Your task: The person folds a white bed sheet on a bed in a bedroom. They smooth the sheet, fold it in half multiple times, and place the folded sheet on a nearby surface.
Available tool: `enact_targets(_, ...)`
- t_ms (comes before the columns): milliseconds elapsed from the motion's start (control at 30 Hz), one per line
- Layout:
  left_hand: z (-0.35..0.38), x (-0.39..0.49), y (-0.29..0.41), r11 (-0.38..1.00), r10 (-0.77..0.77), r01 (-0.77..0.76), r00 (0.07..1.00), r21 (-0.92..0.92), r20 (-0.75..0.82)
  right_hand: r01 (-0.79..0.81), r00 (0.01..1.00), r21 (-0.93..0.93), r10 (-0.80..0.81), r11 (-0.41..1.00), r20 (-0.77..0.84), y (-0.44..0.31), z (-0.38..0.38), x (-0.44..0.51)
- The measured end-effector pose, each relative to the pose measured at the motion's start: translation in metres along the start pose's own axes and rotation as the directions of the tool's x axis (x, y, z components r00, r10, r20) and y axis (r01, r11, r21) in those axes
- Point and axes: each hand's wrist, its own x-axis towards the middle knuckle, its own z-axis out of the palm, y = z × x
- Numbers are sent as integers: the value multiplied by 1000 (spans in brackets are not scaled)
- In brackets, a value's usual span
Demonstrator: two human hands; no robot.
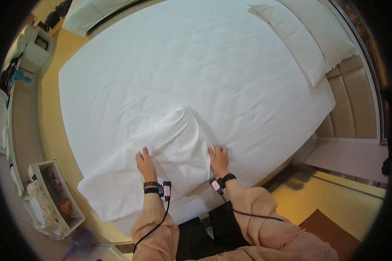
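Note:
A partly folded white cloth lies along the near side of a bed covered by a white sheet. My left hand rests at the cloth's left part, its thumb and index finger at a fold; whether it grips there cannot be told. At the cloth's right edge, my right hand pinches the fabric between thumb and fingers. The cloth rises to a creased peak between and beyond both hands. A dark strap with a small cabled device is on each wrist.
White pillows lie at the upper right, beside a padded beige headboard. An open drawer with items stands at the lower left. A small white cabinet is at the upper left, and a brown mat lies at the lower right.

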Motion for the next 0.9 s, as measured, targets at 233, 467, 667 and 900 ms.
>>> enact_targets(233, -12, 52, 8, 982, 176, -184, 971, -38, -160, 77, 996, 5, -77, 997, 39, -27, 3, 36)
enact_targets(467, -38, 61, -62, 982, -174, 183, 972, -46, 161, 23, 994, 56, -29, 998, 103, -26, 2, 39)
enact_targets(667, -33, -16, -61, 928, -112, 31, 973, 370, 200, 123, 987, -45, -118, 991, 109, -34, -6, 34)
enact_targets(900, -20, -41, -61, 881, 186, -250, 964, 402, 191, 18, 997, 253, -35, 967, 63, -23, -10, 32)
